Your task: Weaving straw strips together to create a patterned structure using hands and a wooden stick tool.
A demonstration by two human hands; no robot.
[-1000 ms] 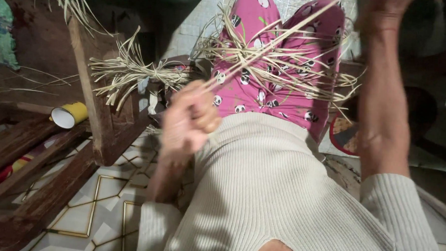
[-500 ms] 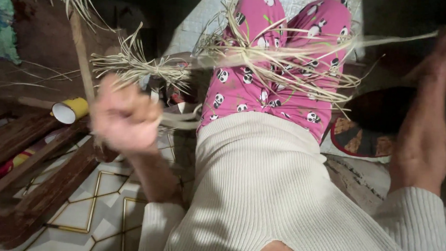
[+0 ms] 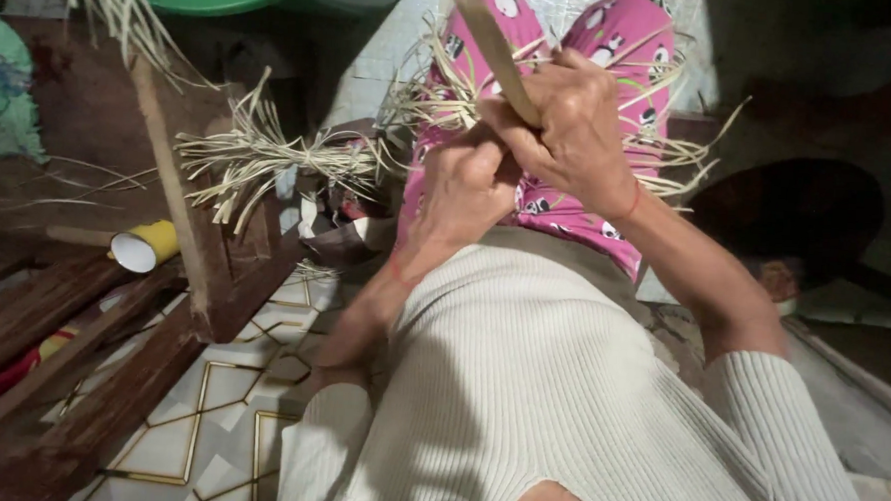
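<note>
A: State the condition of each hand.

B: The right hand point(image 3: 581, 126) is closed around a flat, pale strip point(image 3: 494, 47), which rises up and away from the fist. The left hand point(image 3: 468, 186) sits just below, touching the right, fingers curled; whether it pinches the strip's lower end cannot be determined.

A: Location of the strip?

B: Above the lap, over the pink patterned trousers point(image 3: 615, 47), where loose straw fibres point(image 3: 432, 100) lie. Judged: both hands work close together to keep the strip steady.

A: Surroundings?

B: A tied straw bundle point(image 3: 259, 157) lies left, beside a wooden frame point(image 3: 176, 219) and a yellow tube point(image 3: 145, 247).
</note>
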